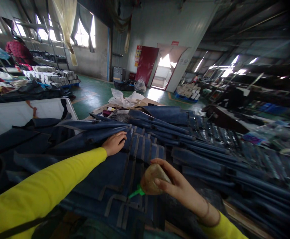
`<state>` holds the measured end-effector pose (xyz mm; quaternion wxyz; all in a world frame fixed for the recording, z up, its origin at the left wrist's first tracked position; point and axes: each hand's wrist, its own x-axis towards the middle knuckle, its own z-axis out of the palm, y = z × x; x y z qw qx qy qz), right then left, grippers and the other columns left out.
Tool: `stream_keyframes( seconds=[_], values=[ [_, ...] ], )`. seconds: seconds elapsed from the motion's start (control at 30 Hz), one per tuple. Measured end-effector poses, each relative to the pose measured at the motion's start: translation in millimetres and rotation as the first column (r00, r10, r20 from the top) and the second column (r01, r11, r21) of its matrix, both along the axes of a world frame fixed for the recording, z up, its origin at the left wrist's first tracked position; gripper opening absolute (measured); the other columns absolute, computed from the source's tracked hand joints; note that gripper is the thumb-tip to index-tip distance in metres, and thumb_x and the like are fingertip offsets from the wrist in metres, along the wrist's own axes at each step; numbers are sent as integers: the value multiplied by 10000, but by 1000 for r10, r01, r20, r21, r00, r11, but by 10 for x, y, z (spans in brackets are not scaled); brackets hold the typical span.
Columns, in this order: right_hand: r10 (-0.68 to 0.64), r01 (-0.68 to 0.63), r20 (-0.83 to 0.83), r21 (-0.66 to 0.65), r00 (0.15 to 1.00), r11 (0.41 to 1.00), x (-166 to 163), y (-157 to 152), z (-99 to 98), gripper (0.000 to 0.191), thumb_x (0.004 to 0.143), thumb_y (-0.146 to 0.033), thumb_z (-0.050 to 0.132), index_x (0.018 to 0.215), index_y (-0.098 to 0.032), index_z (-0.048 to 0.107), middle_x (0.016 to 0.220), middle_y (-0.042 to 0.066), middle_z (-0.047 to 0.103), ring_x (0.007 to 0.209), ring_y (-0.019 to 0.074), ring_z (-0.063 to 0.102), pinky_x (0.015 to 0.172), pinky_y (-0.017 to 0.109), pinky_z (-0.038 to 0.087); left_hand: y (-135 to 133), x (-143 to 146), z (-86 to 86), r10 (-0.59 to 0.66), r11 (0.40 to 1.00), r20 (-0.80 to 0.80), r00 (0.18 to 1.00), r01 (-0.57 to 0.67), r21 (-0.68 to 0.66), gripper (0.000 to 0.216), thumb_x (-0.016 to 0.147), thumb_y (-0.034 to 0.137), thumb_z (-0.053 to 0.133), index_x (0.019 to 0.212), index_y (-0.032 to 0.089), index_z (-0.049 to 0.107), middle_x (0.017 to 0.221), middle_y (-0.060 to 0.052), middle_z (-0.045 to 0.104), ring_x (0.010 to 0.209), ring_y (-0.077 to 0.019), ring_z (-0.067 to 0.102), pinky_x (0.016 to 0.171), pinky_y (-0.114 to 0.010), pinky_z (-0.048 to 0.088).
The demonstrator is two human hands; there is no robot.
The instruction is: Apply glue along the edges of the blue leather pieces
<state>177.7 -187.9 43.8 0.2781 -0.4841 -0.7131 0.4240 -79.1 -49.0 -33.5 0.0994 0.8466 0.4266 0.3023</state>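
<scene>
The right hand (176, 182) grasps a brownish, rounded, plastic-looking bottle (151, 181) with green nozzle (137, 192), above dark-blue, grey-edged flat panels (110, 171). Probably it is light and squeezable; its belly suits holding. The left hand (114, 143) touches the panels; whether pinching, I cannot tell.

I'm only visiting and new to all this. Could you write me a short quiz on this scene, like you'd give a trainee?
1. Multiple choice: what colour is the nozzle on the bottle?
a) red
b) green
c) white

2. True or false: the person's right grip is holding that bottle.

3. Short answer: what is the left grip resting on?

Key:
1. b, green.
2. True; the fingers and thumb are around the bottle.
3. The dark blue pieces spread out in front of the person.
</scene>
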Motion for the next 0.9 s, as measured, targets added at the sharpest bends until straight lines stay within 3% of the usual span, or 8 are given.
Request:
stream_keyframes(
  seconds=[0.43,0.6,0.77,0.9],
  values=[
    [40,-41,16,62,999,997,26,-131,-34,461,776,-365,580,1196,-254,428,1128,45,541,1027,204,540,871,303,464,6,-1,-9,-5,1000,2,1000,5,11,187,824,203,391,952,211,526,1253,-48,498,1193,-175,429,1038,-348,333],
    [8,-21,60,214,998,977,17,-68,-58,454,778,-328,576,1196,-256,415,1150,57,515,1040,207,526,878,315,460,3,3,-2,-2,1000,1,1000,2,0,186,824,206,390,950,212,527,1255,-50,497,1196,-175,427,1039,-350,333],
    [-58,-3,128,433,990,902,34,47,-66,479,763,-286,588,1201,-260,396,1193,77,470,1117,242,465,957,378,401,4,4,8,-2,1000,2,1000,2,-2,183,825,208,391,948,213,525,1254,-45,496,1191,-176,433,1036,-358,339],
    [45,-95,148,357,988,929,38,-5,-30,478,770,-298,586,1203,-269,384,1174,70,477,1091,230,487,930,352,425,-3,2,2,-2,1000,5,1000,2,0,180,825,208,392,948,212,524,1258,-47,494,1184,-170,438,1036,-345,337]
  ],
)
